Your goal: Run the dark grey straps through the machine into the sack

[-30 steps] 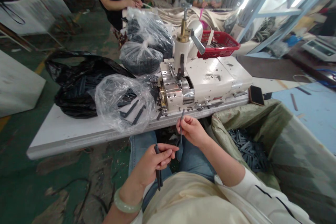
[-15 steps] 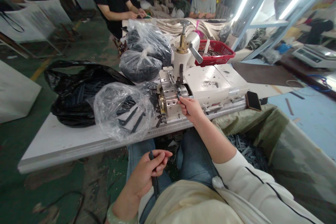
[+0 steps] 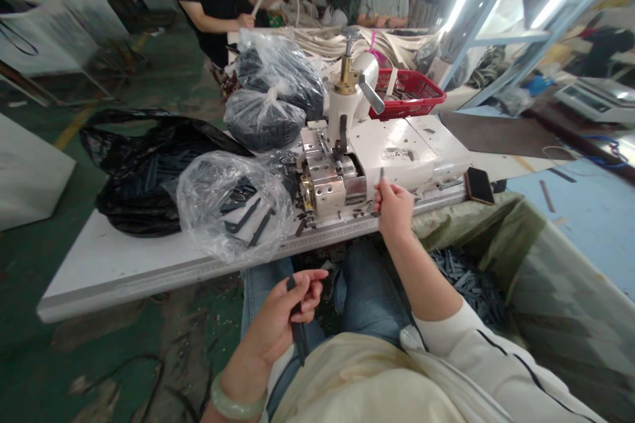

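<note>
In my left hand [image 3: 282, 314], low over my lap, the fingers are closed around dark strips [image 3: 299, 337]; how many I cannot tell. My right hand [image 3: 395, 208] pinches a small dark strip [image 3: 381, 174], whose tip sticks up past the fingers. That hand is at the front edge of a white machine [image 3: 407, 152], right of its metal feed plate [image 3: 325, 180]. Above the plate stands the machine's post [image 3: 342, 109] with a brass fitting and a lever. Dark scraps lie around the machine's base.
Left on the table [image 3: 114, 261] are a black bag [image 3: 131, 208] and a clear bag [image 3: 198, 211] of dark strips. Tied bags [image 3: 265, 122] and a red basket [image 3: 421, 106] stand behind. A phone [image 3: 479, 185] lies right, above a cloth bin [image 3: 550, 264] of strips. Two people work beyond.
My right hand has moved right, away from the machine's feed plate, with the small strip in it. My left hand has barely shifted. The standing person has raised a pale strap into a loop.
</note>
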Demonstrator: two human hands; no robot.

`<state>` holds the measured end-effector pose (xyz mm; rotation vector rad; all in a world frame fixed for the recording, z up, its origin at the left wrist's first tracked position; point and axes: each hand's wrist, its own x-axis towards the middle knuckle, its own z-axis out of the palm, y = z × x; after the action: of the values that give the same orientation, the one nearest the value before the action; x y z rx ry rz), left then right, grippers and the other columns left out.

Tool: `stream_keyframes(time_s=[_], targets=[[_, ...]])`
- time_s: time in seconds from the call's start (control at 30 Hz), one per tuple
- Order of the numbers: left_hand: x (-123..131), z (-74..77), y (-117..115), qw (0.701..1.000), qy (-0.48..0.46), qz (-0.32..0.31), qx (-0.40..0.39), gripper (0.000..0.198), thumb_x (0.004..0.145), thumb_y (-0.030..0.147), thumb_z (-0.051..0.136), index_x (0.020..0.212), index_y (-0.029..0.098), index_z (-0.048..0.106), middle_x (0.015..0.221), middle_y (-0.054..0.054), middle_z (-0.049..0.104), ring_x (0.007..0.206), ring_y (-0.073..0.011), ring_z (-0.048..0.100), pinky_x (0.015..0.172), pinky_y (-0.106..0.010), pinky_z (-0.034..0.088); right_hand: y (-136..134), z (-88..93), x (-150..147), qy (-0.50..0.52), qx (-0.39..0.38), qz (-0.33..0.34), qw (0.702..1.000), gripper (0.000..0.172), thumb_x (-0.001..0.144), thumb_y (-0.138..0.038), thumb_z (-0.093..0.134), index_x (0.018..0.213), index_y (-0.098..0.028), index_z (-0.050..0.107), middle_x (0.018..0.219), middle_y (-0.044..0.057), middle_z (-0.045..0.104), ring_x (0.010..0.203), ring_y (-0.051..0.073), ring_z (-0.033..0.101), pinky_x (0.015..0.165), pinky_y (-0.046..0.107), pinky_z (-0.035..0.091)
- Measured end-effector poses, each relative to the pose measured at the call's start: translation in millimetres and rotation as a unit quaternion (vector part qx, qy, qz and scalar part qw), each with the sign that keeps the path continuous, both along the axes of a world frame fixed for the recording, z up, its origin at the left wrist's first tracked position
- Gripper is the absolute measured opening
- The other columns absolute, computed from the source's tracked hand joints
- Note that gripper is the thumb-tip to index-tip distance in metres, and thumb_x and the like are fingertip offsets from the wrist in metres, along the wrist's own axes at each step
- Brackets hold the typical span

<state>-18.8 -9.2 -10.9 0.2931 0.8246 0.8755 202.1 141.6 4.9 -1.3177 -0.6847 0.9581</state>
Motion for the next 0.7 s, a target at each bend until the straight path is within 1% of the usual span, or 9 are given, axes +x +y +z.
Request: stream_keyframes(time_s=[0.1, 0.2, 0.27, 0.33, 0.4, 0.47, 0.53, 0.6, 0.7], targets=[[2.1, 5.0, 3.0, 0.994, -0.093, 0.042, -0.028, 0.041, 0.081, 0.039, 0.07, 0.106, 0.007, 0.069, 0.08, -0.006, 0.054, 0.06, -0.0059, 0.043, 0.043, -0.011, 0.033, -42.2, -23.3, 73.9, -0.265, -0.046, -0.129, 0.954, 0.047, 0.086, -0.058, 0.045, 0.077, -0.016, 0.063, 0.051, 0.001, 0.053, 0.045, 0.015, 0.051, 0.047, 0.028, 0.04], [4.1, 7.5, 7.8, 0.985, -0.149, 0.062, -0.055, 0.05, 0.084, 0.047, 0.063, 0.112, 0.006, 0.065, 0.09, -0.012, 0.06, 0.072, -0.0122, 0.054, 0.053, -0.017, 0.046, -85.1, -41.4, 145.3, -0.539, -0.148, -0.191, 0.807, 0.055, 0.083, -0.055, 0.049, 0.098, -0.005, 0.065, 0.086, 0.022, 0.067, 0.086, 0.035, 0.063, 0.074, 0.046, 0.048], [7.1, 7.8, 11.3, 0.984, -0.155, 0.062, -0.065, 0.054, 0.086, 0.05, 0.058, 0.116, 0.006, 0.063, 0.097, -0.016, 0.062, 0.082, -0.0176, 0.06, 0.062, -0.023, 0.052, -106.3, -42.8, 162.0, -0.584, -0.169, -0.186, 0.772, 0.064, 0.08, -0.056, 0.054, 0.111, -0.001, 0.061, 0.106, 0.03, 0.063, 0.104, 0.041, 0.059, 0.086, 0.053, 0.044], [13.0, 7.6, 14.0, 0.984, -0.152, 0.059, -0.067, 0.057, 0.086, 0.053, 0.056, 0.118, 0.006, 0.062, 0.1, -0.017, 0.064, 0.088, -0.021, 0.062, 0.067, -0.026, 0.055, -121.6, -36.3, 143.5, -0.495, -0.185, -0.063, 0.846, 0.062, 0.08, -0.061, 0.053, 0.105, -0.005, 0.064, 0.102, 0.026, 0.066, 0.098, 0.037, 0.063, 0.084, 0.052, 0.047], [21.4, 7.4, 15.2, 0.987, -0.14, 0.063, -0.055, 0.053, 0.085, 0.049, 0.06, 0.117, 0.006, 0.062, 0.101, -0.016, 0.065, 0.091, -0.0211, 0.064, 0.07, -0.027, 0.056, -133.8, -26.9, 96.8, -0.282, -0.208, 0.176, 0.92, 0.059, 0.08, -0.067, 0.051, 0.092, -0.011, 0.067, 0.089, 0.019, 0.07, 0.084, 0.03, 0.068, 0.075, 0.045, 0.053], [30.3, 7.1, 14.1, 0.991, -0.101, 0.079, -0.024, 0.04, 0.082, 0.033, 0.068, 0.114, 0.009, 0.064, 0.101, -0.012, 0.067, 0.09, -0.0184, 0.065, 0.073, -0.024, 0.055, -144.8, -20.0, 39.2, -0.064, -0.23, 0.412, 0.879, 0.058, 0.079, -0.069, 0.053, 0.092, -0.013, 0.066, 0.087, 0.015, 0.072, 0.08, 0.025, 0.07, 0.071, 0.039, 0.055], [36.5, 6.7, 10.9, 0.994, -0.035, 0.105, 0.019, 0.035, 0.077, 0.013, 0.07, 0.112, 0.012, 0.065, 0.099, -0.009, 0.068, 0.089, -0.0148, 0.065, 0.076, -0.022, 0.053, -154.9, -18.3, -11.4, 0.054, -0.231, 0.533, 0.812, 0.058, 0.078, -0.069, 0.055, 0.088, -0.013, 0.065, 0.085, 0.012, 0.072, 0.075, 0.021, 0.071, 0.067, 0.034, 0.056], [37.6, 6.5, 6.4, 0.99, 0.023, 0.126, 0.052, 0.044, 0.071, 0.001, 0.065, 0.113, 0.014, 0.065, 0.099, -0.007, 0.068, 0.09, -0.014, 0.066, 0.082, -0.023, 0.052, -163.2, -20.9, -44.9, 0.09, -0.225, 0.568, 0.786, 0.059, 0.076, -0.071, 0.056, 0.08, -0.013, 0.062, 0.078, 0.01, 0.071, 0.066, 0.018, 0.069, 0.06, 0.029, 0.054], [30.1, 6.6, -0.3, 0.987, 0.038, 0.143, 0.069, 0.057, 0.064, -0.003, 0.058, 0.118, 0.015, 0.062, 0.103, -0.008, 0.069, 0.1, -0.0188, 0.065, 0.095, -0.031, 0.048, -169.3, -28.1, -63.5, 0.03, -0.172, 0.538, 0.824, 0.058, 0.078, -0.072, 0.053, 0.072, -0.014, 0.058, 0.068, 0.006, 0.068, 0.056, 0.014, 0.065, 0.054, 0.025, 0.052]])
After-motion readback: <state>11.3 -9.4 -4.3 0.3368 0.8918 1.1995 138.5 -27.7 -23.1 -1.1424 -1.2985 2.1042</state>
